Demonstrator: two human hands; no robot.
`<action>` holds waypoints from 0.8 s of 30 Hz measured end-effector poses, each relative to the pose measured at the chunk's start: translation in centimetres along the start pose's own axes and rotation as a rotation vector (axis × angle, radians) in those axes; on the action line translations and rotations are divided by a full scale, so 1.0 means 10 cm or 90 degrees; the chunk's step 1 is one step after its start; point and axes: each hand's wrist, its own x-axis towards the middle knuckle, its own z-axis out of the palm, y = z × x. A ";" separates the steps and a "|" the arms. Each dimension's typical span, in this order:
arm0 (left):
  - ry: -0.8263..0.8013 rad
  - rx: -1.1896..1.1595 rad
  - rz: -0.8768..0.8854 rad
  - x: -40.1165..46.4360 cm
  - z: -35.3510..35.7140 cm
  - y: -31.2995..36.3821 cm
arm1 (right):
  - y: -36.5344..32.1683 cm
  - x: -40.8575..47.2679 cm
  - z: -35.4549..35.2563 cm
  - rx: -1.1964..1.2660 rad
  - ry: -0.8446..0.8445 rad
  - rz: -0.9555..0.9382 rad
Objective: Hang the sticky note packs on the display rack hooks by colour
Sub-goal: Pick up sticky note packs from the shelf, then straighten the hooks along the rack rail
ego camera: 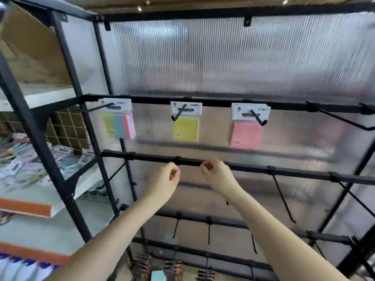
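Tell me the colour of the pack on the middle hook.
Yellow: the middle pack shows best in the head view.

The rack bars are looking like matt black metal; the back panel is showing ribbed translucent plastic; the pack headers are probably glossy card.
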 end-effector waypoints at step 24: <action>0.108 0.074 -0.246 -1.26 -2.32 -2.95 | -2.46 -0.46 3.04 0.003 -0.325 -0.248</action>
